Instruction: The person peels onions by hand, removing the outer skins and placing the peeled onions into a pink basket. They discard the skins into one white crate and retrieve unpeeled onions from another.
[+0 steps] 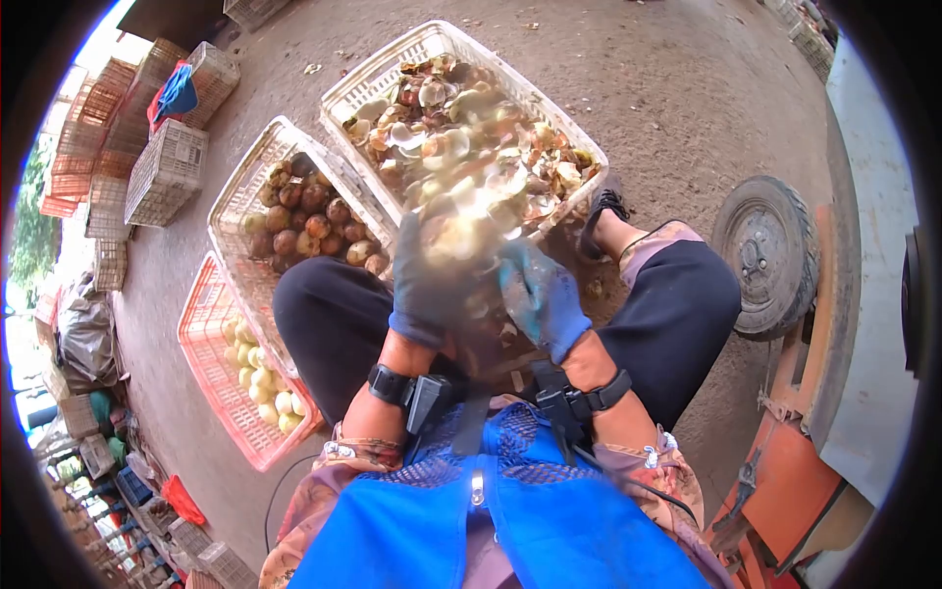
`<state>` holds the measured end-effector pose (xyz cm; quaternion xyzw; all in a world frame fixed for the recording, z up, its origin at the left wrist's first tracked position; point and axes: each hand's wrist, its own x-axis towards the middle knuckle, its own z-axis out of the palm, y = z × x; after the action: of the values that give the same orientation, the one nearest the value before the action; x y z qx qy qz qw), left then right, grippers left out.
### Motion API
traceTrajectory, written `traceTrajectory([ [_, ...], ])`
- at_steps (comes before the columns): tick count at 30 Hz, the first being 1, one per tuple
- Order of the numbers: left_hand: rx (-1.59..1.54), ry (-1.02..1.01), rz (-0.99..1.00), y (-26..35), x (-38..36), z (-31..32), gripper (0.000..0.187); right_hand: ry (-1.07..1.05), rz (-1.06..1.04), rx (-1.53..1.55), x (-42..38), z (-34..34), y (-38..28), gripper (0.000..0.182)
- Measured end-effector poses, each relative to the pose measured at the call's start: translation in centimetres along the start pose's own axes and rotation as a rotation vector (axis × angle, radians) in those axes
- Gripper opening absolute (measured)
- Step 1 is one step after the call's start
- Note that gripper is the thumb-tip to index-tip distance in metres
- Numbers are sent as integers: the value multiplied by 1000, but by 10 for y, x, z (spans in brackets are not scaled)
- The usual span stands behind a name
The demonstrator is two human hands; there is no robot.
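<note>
My left hand, in a dark blue-grey glove, is raised in front of me with its fingers curled near a pale, blurred lump. A smear over the middle of the view hides what lies between the hands. Beside it my right hand, in a blue glove with lighter patches, has bent fingers; whatever they hold is not clear. Just beyond both hands stands a white plastic crate full of cut peels and shells, brown outside and pale inside.
At left, another white crate holds brown-red round produce. A pink crate below it contains pale, peeled round pieces. Stacked crates line the far left. A wheel and orange metal frame stand at right.
</note>
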<state>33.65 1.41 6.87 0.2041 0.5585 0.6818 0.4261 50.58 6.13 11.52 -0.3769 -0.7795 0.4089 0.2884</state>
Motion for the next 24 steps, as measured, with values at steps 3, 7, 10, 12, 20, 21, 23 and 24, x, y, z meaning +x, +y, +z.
traceTrajectory([
  [3,258,-30,106,-18,10,-18,54,4,-303,-134,5,-8,-7,18],
  [7,341,33,243,-39,15,-18,45,-197,-242,-485,4,-3,-19,20],
  [10,385,-38,122,-41,13,-31,43,-353,-22,-579,5,4,-20,21],
  [12,495,-74,127,-44,11,-31,45,-301,-34,-553,0,12,-11,22],
  [20,-383,-148,-224,-23,5,-9,44,-371,263,-655,11,35,-25,27],
  [21,-618,-206,-313,-23,6,-10,44,-388,305,-659,13,36,-25,29],
  [23,-1019,-376,-451,-17,7,-10,43,-320,178,-688,9,35,-13,22],
  [24,-1019,-376,-452,-16,4,-9,43,-253,51,-714,8,34,-8,16],
])
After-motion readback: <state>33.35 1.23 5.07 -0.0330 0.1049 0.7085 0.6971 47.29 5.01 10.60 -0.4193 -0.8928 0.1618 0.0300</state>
